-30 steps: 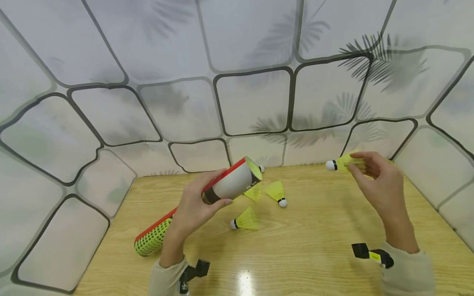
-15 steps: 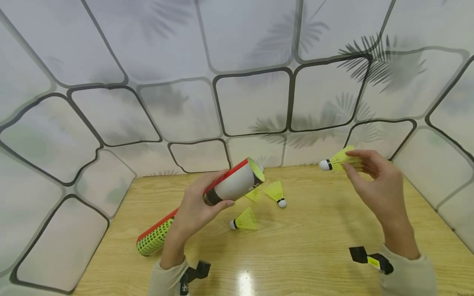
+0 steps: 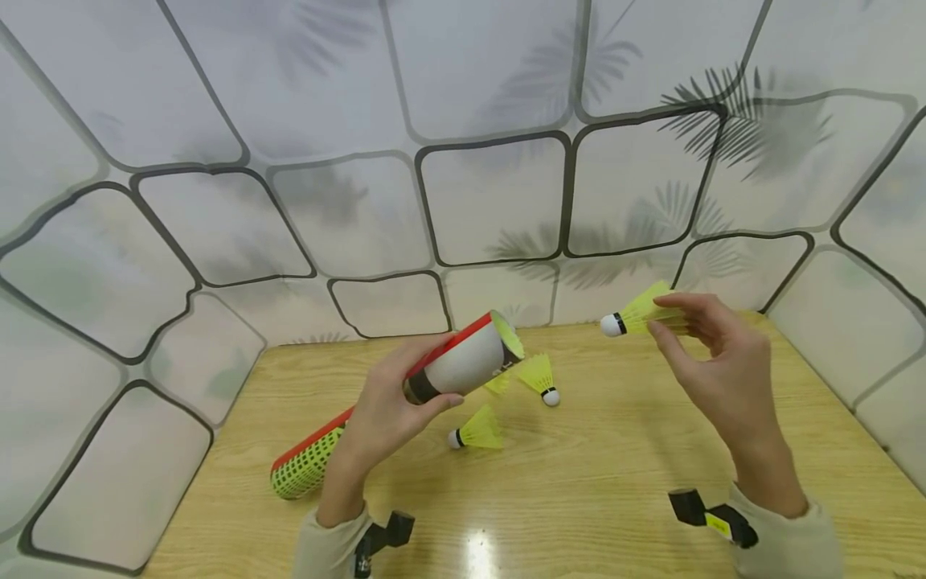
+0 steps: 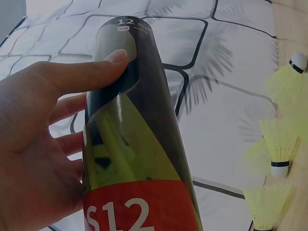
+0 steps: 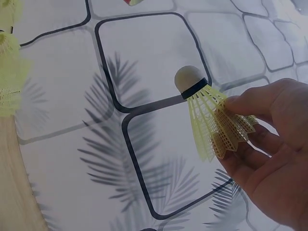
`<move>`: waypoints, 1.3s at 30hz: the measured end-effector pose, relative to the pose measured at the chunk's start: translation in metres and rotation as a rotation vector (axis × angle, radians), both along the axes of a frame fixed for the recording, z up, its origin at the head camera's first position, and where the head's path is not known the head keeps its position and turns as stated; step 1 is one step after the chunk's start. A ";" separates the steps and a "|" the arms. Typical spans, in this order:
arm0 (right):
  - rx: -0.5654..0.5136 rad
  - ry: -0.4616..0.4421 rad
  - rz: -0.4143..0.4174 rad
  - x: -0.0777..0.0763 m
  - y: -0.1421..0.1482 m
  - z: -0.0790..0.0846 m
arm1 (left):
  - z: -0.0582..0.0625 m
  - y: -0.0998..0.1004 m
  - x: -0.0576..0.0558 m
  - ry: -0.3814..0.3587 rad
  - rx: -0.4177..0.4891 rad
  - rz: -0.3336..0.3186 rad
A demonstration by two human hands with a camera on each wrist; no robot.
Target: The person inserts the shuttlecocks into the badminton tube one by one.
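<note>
My left hand (image 3: pixel 387 410) grips a shuttlecock tube (image 3: pixel 466 359) around its side, tilted with the open mouth up and to the right. In the left wrist view the tube (image 4: pixel 137 139) bears a red band marked S12, and yellow shows through its clear part. My right hand (image 3: pixel 723 362) pinches a yellow shuttlecock (image 3: pixel 637 312) by its skirt, with the white cork pointing left toward the tube's mouth. The right wrist view shows this shuttlecock (image 5: pixel 207 113) between thumb and fingers, apart from the tube.
On the wooden table (image 3: pixel 579 498) lie a shuttlecock (image 3: pixel 479 430) below the tube and another shuttlecock (image 3: pixel 541 379) to its right. More yellow shows partly hidden behind the tube. A patterned pale wall (image 3: pixel 492 209) rises behind the table and along both sides.
My right hand has carried the shuttlecock leftward, closer to the tube. The left hand and tube have shifted slightly right. The loose shuttlecocks on the table stay where they were.
</note>
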State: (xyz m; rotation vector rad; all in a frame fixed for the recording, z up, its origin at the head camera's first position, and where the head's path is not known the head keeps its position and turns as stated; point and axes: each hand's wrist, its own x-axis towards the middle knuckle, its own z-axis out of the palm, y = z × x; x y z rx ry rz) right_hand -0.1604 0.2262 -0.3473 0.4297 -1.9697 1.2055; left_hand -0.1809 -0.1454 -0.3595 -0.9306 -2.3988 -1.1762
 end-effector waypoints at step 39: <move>0.014 0.084 0.170 0.006 -0.061 -0.004 | -0.004 0.014 0.004 0.003 -0.051 -0.037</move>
